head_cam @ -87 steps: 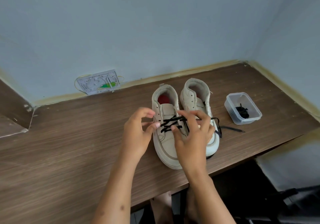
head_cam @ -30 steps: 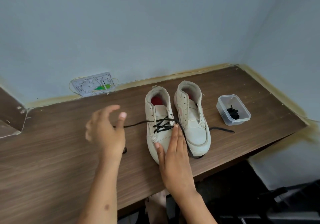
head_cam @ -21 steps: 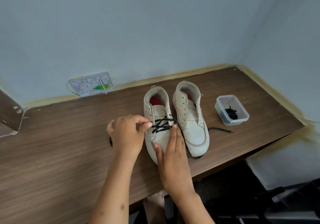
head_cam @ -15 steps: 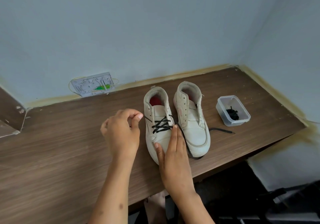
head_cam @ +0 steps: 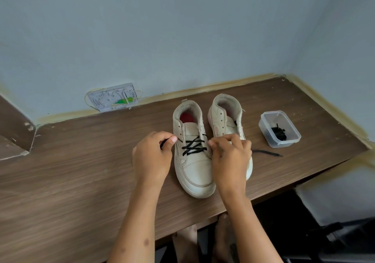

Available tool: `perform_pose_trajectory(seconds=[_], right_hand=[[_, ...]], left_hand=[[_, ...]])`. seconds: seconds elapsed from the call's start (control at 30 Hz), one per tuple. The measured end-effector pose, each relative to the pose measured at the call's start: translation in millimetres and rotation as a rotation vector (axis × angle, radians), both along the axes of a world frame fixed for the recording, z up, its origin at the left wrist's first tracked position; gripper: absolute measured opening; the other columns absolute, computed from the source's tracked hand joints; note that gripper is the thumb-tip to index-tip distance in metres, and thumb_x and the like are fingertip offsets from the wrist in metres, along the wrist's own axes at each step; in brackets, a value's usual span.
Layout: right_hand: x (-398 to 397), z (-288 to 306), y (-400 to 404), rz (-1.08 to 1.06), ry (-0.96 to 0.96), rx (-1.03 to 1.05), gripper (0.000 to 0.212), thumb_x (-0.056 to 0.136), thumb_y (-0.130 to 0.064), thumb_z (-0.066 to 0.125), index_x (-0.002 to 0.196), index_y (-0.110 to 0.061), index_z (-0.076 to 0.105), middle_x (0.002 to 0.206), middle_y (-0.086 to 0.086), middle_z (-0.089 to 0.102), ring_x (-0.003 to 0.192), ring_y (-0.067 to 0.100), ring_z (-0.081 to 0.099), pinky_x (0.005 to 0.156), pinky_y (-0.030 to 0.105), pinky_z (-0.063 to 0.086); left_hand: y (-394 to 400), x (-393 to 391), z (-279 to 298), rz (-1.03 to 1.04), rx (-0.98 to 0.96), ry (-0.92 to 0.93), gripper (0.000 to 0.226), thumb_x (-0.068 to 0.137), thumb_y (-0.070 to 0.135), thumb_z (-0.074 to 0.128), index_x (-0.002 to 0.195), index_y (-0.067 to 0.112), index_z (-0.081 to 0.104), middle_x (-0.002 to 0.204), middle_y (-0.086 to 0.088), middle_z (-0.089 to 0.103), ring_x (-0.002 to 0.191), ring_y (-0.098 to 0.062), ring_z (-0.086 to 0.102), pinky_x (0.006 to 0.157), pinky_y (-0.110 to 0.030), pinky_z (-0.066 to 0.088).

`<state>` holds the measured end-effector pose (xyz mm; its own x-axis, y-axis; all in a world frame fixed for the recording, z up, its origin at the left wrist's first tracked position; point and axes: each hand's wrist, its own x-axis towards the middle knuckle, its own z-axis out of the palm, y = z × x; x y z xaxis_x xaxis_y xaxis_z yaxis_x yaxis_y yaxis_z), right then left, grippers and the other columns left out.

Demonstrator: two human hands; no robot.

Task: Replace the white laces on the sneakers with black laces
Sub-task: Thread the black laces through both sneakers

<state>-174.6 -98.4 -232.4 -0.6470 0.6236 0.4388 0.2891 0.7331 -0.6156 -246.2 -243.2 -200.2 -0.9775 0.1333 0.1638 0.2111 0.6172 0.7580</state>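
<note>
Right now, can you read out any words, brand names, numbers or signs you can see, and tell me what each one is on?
None can be read.
Left sneaker and right sneaker: no brand or lettering shows.
Plastic box holding a black lace: a small dark mark on its side, too small to read.
Wall plate: raised shapes and a green patch, no readable text.
Table and wall: no writing.

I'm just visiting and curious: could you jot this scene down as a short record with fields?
Surface: wooden desk
Left shoe: black lace crossed through lower eyelets
Right shoe: no lace visible in its eyelets
Left hand: pinches one lace end
Right hand: fingers curled beside the lacing
Tub: spare black lace inside
</note>
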Motion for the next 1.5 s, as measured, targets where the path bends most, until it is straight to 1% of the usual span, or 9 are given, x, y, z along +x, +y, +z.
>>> perform_pose_trajectory(seconds=[0.27,0.47,0.57,0.67,0.77,0.9,1.13,1.3,1.5], right_hand=[[4,12,7,0.020,-0.046,-0.019,0.010,0.094,-0.005,0.057,0.089,-0.014,0.058,0.086,-0.005,0.058,0.079,0.017,0.043,0.075,0.029,0.036],[31,63,19,0.361,-0.472,-0.681,0.017,0.097,-0.031,0.059,0.086,-0.019,0.064,0.065,-0.005,0.065,0.047,0.000,0.047,0.052,0.016,0.035],[41,96,18,0.548,-0.267,-0.945,0.016,0.086,-0.023,0.069,0.096,-0.011,0.071,0.068,0.000,0.068,0.061,0.006,0.053,0.058,0.015,0.040],[42,116,15,0.665,0.020,-1.084,0.028,0.076,-0.015,0.071,0.103,-0.008,0.072,0.076,0.009,0.073,0.061,0.008,0.057,0.059,0.016,0.043],[39,113,19,0.616,0.214,-1.156,0.040,0.074,-0.011,0.070,0.114,-0.008,0.068,0.081,0.010,0.075,0.062,0.011,0.060,0.063,0.019,0.049],[40,95,40,0.489,0.400,-1.298,0.034,0.084,-0.007,0.062,0.118,-0.003,0.065,0.083,0.009,0.070,0.070,0.012,0.059,0.061,0.018,0.050],[41,58,63,0.145,0.289,-1.152,0.014,0.090,-0.002,0.063,0.102,-0.005,0.068,0.081,0.003,0.075,0.077,0.015,0.068,0.071,0.020,0.057],[39,49,49,-0.117,0.017,-0.545,0.033,0.086,-0.014,0.074,0.117,-0.015,0.062,0.097,-0.006,0.068,0.071,-0.004,0.064,0.062,0.004,0.045],[24,57,16,0.453,-0.010,-0.567,0.035,0.087,-0.016,0.073,0.120,-0.026,0.067,0.090,-0.009,0.073,0.069,0.003,0.067,0.064,0.017,0.052]], left_hand=[[-5,-3,1,0.056,0.032,-0.108,0.008,0.090,0.030,0.067,0.088,0.029,0.075,0.084,0.015,0.070,0.085,-0.009,0.064,0.082,-0.040,0.053],[-12,-2,7,0.039,0.148,-0.012,0.016,0.086,0.020,0.071,0.095,0.033,0.068,0.095,0.011,0.064,0.088,-0.006,0.061,0.087,-0.037,0.050],[-7,8,24,-0.083,0.446,-0.152,0.009,0.089,0.019,0.068,0.095,0.025,0.071,0.091,0.006,0.072,0.087,-0.002,0.066,0.083,-0.024,0.049],[5,24,38,-0.461,0.714,-0.562,0.029,0.099,0.027,0.050,0.120,0.013,0.063,0.105,-0.010,0.073,0.104,-0.021,0.068,0.101,-0.037,0.048],[13,35,43,-0.819,0.640,-0.811,0.046,0.104,0.042,0.029,0.130,0.016,0.057,0.096,-0.015,0.072,0.107,-0.029,0.066,0.111,-0.045,0.036],[-4,26,38,-0.791,0.518,-0.802,0.037,0.098,0.047,0.047,0.098,0.020,0.073,0.057,0.003,0.038,0.068,-0.014,0.055,0.109,-0.044,0.036],[-30,5,21,-0.440,0.299,-0.501,0.023,0.098,0.022,0.052,0.085,0.015,0.070,0.069,0.011,0.064,0.077,0.000,0.062,0.075,-0.023,0.049],[-27,2,17,-0.298,0.117,-0.172,0.031,0.096,0.003,0.055,0.096,0.030,0.070,0.077,0.007,0.069,0.064,0.000,0.061,0.065,-0.008,0.044],[-13,9,26,-0.401,0.162,-0.055,0.025,0.087,0.018,0.071,0.105,0.035,0.068,0.077,0.020,0.072,0.062,-0.003,0.066,0.065,-0.008,0.044]])
